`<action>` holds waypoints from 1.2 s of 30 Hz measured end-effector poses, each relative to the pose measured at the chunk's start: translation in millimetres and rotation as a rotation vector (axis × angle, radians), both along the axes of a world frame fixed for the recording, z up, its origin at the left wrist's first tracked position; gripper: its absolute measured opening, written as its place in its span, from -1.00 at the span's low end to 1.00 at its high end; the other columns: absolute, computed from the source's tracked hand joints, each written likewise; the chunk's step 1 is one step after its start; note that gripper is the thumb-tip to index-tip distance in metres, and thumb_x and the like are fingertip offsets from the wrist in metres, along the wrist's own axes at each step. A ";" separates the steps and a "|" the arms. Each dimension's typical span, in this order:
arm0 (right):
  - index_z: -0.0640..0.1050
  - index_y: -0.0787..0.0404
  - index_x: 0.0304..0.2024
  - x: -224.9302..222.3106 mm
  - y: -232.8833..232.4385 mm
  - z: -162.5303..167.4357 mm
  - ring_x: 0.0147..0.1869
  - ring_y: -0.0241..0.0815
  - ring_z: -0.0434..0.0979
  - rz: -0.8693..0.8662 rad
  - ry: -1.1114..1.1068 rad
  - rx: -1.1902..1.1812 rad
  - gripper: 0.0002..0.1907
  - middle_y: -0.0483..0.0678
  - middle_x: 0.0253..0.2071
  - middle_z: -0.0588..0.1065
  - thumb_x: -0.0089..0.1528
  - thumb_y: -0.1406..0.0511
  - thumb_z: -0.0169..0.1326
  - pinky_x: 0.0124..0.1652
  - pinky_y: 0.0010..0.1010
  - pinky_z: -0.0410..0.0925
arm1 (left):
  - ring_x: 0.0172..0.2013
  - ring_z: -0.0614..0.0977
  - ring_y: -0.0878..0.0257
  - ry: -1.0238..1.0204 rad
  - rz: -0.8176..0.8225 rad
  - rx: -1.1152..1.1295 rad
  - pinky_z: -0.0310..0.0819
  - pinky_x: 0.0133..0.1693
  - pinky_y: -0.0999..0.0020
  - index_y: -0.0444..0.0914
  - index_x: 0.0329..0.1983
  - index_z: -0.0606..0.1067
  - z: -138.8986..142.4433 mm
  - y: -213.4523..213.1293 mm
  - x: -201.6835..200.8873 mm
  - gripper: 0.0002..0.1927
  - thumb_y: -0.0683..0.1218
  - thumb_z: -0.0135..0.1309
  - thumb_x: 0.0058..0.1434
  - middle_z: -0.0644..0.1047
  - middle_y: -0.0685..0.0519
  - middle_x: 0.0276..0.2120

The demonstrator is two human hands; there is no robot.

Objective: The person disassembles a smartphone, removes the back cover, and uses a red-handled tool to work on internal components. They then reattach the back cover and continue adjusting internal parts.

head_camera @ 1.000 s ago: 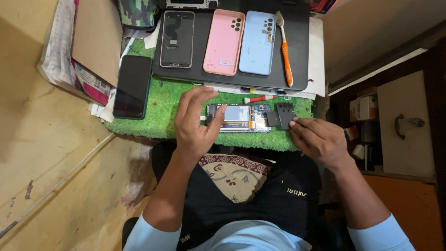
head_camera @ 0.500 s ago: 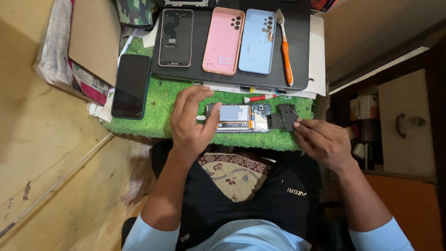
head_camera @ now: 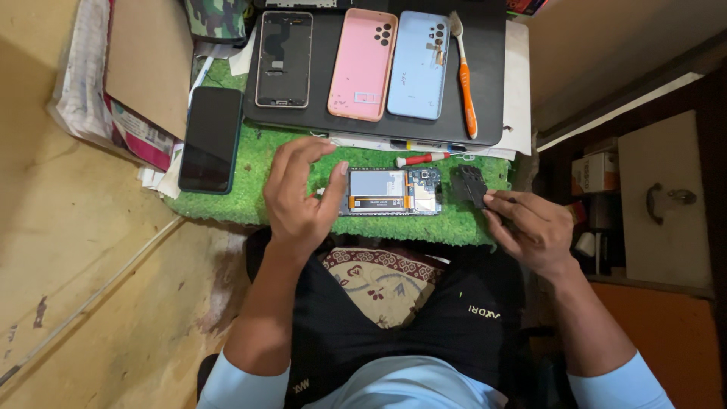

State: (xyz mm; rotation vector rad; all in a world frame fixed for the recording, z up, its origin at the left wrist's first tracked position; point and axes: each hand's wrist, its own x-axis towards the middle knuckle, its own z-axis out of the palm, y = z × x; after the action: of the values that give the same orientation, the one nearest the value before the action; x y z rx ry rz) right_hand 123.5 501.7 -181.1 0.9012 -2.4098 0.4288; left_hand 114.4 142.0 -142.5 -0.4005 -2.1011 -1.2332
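Green turf matting (head_camera: 227,206) covers the small table in front of you, with a black tray (head_camera: 485,91) behind it carrying a bare phone frame (head_camera: 284,59), a pink back cover (head_camera: 363,64), a blue back cover (head_camera: 419,64) and an orange toothbrush (head_camera: 465,76). Your left hand (head_camera: 299,198) rests on the left end of the opened phone (head_camera: 390,192), fingers loosely spread and steadying it against the mat. Your right hand (head_camera: 532,227) pinches a small black cover plate (head_camera: 469,184) just right of the phone. A red-handled screwdriver (head_camera: 422,159) lies just behind the phone, and a dark phone (head_camera: 210,139) lies at the mat's left edge.
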 end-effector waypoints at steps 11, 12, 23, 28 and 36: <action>0.66 0.16 -0.11 4.6 61.5 7.9 -0.17 -0.25 0.66 -0.022 0.001 0.049 -0.84 -0.03 -0.11 0.64 0.25 0.33 0.24 -0.26 -0.47 0.50 | -0.04 0.64 0.05 -0.021 0.006 0.005 0.56 0.00 0.19 -0.34 -0.05 0.53 -9.2 79.0 2.7 -0.78 -0.24 0.26 0.27 0.56 -0.12 -0.06; 0.66 0.18 -0.07 7.4 70.7 3.6 -0.18 -0.26 0.66 -0.080 -0.020 0.035 -0.83 -0.02 -0.09 0.65 0.28 0.41 0.19 -0.28 -0.48 0.49 | -0.04 0.64 0.05 -0.024 0.011 -0.008 0.55 0.00 0.19 -0.33 -0.06 0.53 -15.0 89.2 3.2 -0.79 -0.23 0.26 0.27 0.57 -0.11 -0.07; 0.62 0.21 0.03 62.0 84.2 -79.5 -0.07 -0.11 0.68 -0.140 -0.065 -0.130 -0.62 0.03 -0.02 0.62 0.22 0.59 0.05 -0.17 -0.41 0.52 | -0.17 0.51 0.15 0.208 -0.135 -0.471 0.35 -0.08 0.21 -0.30 -0.16 0.58 -86.5 181.6 -7.9 -0.90 -0.21 0.14 0.28 0.52 0.03 -0.24; 0.61 0.21 0.01 86.7 136.0 -107.0 -0.06 -0.11 0.67 -0.134 -0.042 -0.171 -0.66 0.03 -0.03 0.61 0.25 0.59 0.09 -0.15 -0.40 0.52 | -0.18 0.49 0.13 0.151 -0.156 -0.587 0.37 -0.07 0.20 -0.28 -0.20 0.60 -105.7 236.8 2.4 -0.86 -0.21 0.06 0.22 0.49 0.03 -0.30; 0.62 0.22 0.00 17.5 70.8 29.0 -0.12 -0.16 0.68 -0.117 -0.065 -0.172 -0.67 0.04 -0.04 0.63 0.24 0.59 0.09 -0.22 -0.45 0.51 | -0.20 0.48 0.09 0.129 -0.205 -0.609 0.36 -0.12 0.18 -0.31 -0.22 0.47 22.5 159.8 -75.4 -0.93 -0.25 -0.01 0.25 0.43 -0.03 -0.27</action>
State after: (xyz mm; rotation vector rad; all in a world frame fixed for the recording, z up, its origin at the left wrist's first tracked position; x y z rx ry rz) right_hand 141.1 572.5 -152.2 0.6779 -2.4256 0.6185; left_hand 39.0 301.8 -120.0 -0.9547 -2.3318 -0.6182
